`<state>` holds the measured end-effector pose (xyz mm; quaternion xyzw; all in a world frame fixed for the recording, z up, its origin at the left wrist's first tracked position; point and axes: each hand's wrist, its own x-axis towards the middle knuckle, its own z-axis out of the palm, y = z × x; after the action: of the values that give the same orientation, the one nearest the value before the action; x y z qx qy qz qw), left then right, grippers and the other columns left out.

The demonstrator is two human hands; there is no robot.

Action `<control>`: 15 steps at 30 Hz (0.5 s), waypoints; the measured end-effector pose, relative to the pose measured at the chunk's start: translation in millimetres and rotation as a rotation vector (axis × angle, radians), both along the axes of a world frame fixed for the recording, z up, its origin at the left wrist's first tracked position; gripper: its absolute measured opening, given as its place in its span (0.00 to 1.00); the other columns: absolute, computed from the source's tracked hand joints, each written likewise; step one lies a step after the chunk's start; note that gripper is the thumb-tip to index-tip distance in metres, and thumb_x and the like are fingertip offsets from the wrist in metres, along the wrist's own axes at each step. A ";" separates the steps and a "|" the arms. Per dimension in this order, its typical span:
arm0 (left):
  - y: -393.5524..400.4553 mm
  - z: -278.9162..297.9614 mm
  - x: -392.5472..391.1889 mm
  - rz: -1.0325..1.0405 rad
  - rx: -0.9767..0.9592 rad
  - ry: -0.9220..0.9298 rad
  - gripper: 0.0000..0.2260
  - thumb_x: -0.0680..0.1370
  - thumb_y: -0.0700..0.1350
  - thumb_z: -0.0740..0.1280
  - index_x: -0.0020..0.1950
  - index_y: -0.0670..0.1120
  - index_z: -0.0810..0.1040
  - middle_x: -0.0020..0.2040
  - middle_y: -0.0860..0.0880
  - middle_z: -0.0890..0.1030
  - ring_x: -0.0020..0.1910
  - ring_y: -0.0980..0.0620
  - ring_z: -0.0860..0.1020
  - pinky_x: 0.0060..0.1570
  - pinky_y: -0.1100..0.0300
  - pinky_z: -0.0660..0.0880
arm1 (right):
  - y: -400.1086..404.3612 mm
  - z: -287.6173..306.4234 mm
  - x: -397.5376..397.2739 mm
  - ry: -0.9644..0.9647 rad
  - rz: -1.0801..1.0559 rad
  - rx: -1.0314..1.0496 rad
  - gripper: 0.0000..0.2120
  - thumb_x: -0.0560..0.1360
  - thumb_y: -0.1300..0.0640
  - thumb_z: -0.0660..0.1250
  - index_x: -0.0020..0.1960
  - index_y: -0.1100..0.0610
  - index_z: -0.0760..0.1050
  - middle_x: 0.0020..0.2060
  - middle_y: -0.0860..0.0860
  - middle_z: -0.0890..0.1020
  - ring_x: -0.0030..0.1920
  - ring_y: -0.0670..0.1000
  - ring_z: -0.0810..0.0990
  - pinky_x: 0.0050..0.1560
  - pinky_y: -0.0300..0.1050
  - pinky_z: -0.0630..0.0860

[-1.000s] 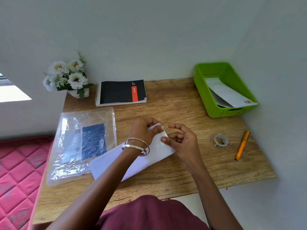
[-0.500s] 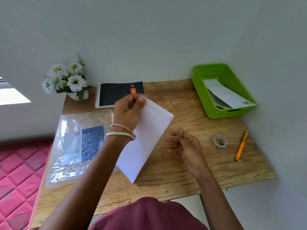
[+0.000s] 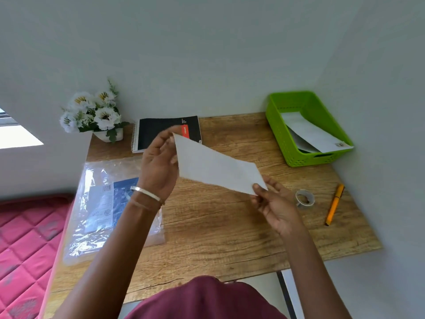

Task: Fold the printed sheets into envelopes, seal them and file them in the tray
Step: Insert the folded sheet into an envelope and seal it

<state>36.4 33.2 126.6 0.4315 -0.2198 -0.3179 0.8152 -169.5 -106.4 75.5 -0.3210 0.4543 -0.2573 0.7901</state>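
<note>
A white envelope (image 3: 216, 168) hangs in the air above the middle of the wooden desk (image 3: 218, 226), held by both hands. My left hand (image 3: 158, 164), with two bangles at the wrist, grips its far left end. My right hand (image 3: 273, 201) pinches its near right corner. The envelope slopes down from left to right, its plain face toward me. At the back right stands the green tray (image 3: 278, 132) with white envelopes (image 3: 310, 132) lying in it.
A clear plastic packet with a blue sheet (image 3: 103, 203) lies on the desk's left. A black spiral notebook (image 3: 161, 132) and a pot of white flowers (image 3: 96, 113) are at the back. A tape roll (image 3: 304, 198) and an orange pen (image 3: 334, 203) lie at the right.
The envelope was lifted off the desk by my left hand and swung round to lie across. My right hand, free half a second ago, now holds its right corner.
</note>
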 end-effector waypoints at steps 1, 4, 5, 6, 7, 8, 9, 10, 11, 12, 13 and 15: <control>5.5 -7.1 1.0 0.007 0.113 -0.021 0.10 0.79 0.38 0.59 0.57 0.47 0.75 0.42 0.52 0.81 0.40 0.54 0.78 0.39 0.59 0.74 | -4.7 -1.7 -3.5 0.032 -0.020 -0.047 0.21 0.68 0.71 0.71 0.58 0.59 0.72 0.48 0.61 0.81 0.32 0.51 0.80 0.27 0.40 0.77; 19.4 -25.3 -0.4 0.062 0.457 -0.026 0.10 0.78 0.36 0.61 0.56 0.45 0.76 0.42 0.50 0.83 0.40 0.52 0.80 0.34 0.62 0.76 | -13.6 -9.0 -11.8 0.093 -0.053 -0.193 0.23 0.69 0.70 0.71 0.61 0.59 0.70 0.50 0.59 0.81 0.38 0.54 0.81 0.29 0.41 0.78; 23.1 -31.1 -1.6 0.066 0.565 -0.014 0.08 0.78 0.36 0.61 0.52 0.45 0.78 0.43 0.47 0.83 0.42 0.50 0.80 0.35 0.60 0.77 | -15.2 -11.8 -13.7 0.123 -0.058 -0.249 0.24 0.70 0.69 0.71 0.62 0.59 0.69 0.51 0.59 0.81 0.42 0.55 0.82 0.30 0.42 0.79; 26.2 -36.7 -3.1 0.059 0.663 0.010 0.08 0.79 0.38 0.60 0.50 0.44 0.78 0.45 0.45 0.83 0.43 0.47 0.81 0.37 0.57 0.78 | -16.0 -15.0 -14.6 0.160 -0.060 -0.303 0.23 0.70 0.68 0.72 0.62 0.58 0.69 0.52 0.58 0.81 0.45 0.56 0.82 0.32 0.43 0.80; 28.3 -42.8 -4.2 0.051 0.738 0.048 0.09 0.80 0.39 0.58 0.51 0.43 0.78 0.46 0.43 0.83 0.43 0.46 0.81 0.38 0.55 0.78 | -16.5 -18.9 -15.1 0.210 -0.060 -0.354 0.23 0.70 0.68 0.72 0.62 0.57 0.69 0.52 0.57 0.81 0.47 0.56 0.82 0.33 0.44 0.81; 29.4 -47.4 -5.8 0.048 0.793 0.092 0.10 0.81 0.40 0.57 0.52 0.42 0.78 0.47 0.41 0.82 0.43 0.45 0.81 0.39 0.53 0.78 | -16.4 -23.1 -14.8 0.264 -0.056 -0.398 0.23 0.70 0.67 0.72 0.61 0.55 0.69 0.52 0.57 0.81 0.47 0.56 0.83 0.34 0.45 0.81; 30.1 -53.3 -6.6 0.051 0.836 0.116 0.09 0.81 0.40 0.57 0.55 0.42 0.76 0.47 0.41 0.82 0.42 0.44 0.81 0.40 0.52 0.79 | -15.8 -27.1 -14.3 0.313 -0.053 -0.433 0.23 0.71 0.66 0.72 0.61 0.54 0.69 0.52 0.57 0.81 0.47 0.55 0.83 0.35 0.45 0.82; 29.6 -58.4 -7.7 0.055 0.870 0.113 0.08 0.80 0.39 0.59 0.57 0.42 0.74 0.47 0.40 0.81 0.42 0.44 0.81 0.40 0.51 0.79 | -14.9 -30.6 -13.5 0.349 -0.049 -0.462 0.23 0.71 0.66 0.72 0.62 0.55 0.69 0.52 0.57 0.81 0.47 0.55 0.83 0.35 0.44 0.82; 28.7 -64.0 -9.1 0.057 0.907 0.070 0.11 0.78 0.39 0.63 0.60 0.43 0.73 0.49 0.41 0.80 0.43 0.43 0.81 0.42 0.51 0.79 | -13.9 -33.3 -12.4 0.385 -0.041 -0.494 0.24 0.71 0.66 0.72 0.63 0.55 0.69 0.52 0.57 0.80 0.47 0.55 0.82 0.35 0.43 0.82; 27.5 -70.3 -10.6 0.059 0.950 -0.008 0.15 0.76 0.39 0.66 0.62 0.44 0.71 0.50 0.41 0.80 0.46 0.44 0.80 0.44 0.49 0.79 | -13.1 -35.5 -11.4 0.427 -0.030 -0.530 0.24 0.71 0.65 0.73 0.64 0.56 0.69 0.53 0.57 0.80 0.48 0.55 0.82 0.35 0.43 0.82; 26.3 -74.5 -13.2 0.070 1.007 -0.121 0.21 0.74 0.39 0.69 0.65 0.46 0.69 0.50 0.43 0.79 0.48 0.45 0.79 0.47 0.48 0.79 | -12.1 -37.0 -10.6 0.485 -0.004 -0.582 0.25 0.71 0.64 0.73 0.64 0.57 0.69 0.54 0.56 0.80 0.49 0.54 0.81 0.37 0.43 0.81; 24.9 -80.8 -18.5 0.125 1.121 -0.385 0.27 0.70 0.39 0.73 0.66 0.47 0.68 0.48 0.47 0.79 0.49 0.47 0.79 0.51 0.48 0.77 | -10.3 -40.1 -9.5 0.621 0.072 -0.715 0.25 0.71 0.62 0.73 0.65 0.59 0.70 0.54 0.52 0.78 0.50 0.51 0.79 0.42 0.43 0.77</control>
<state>17.9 58.1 45.9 0.8579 -0.1366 -0.2528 0.4259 -179.1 -116.7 35.4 -0.6502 0.5406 -0.2619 0.4652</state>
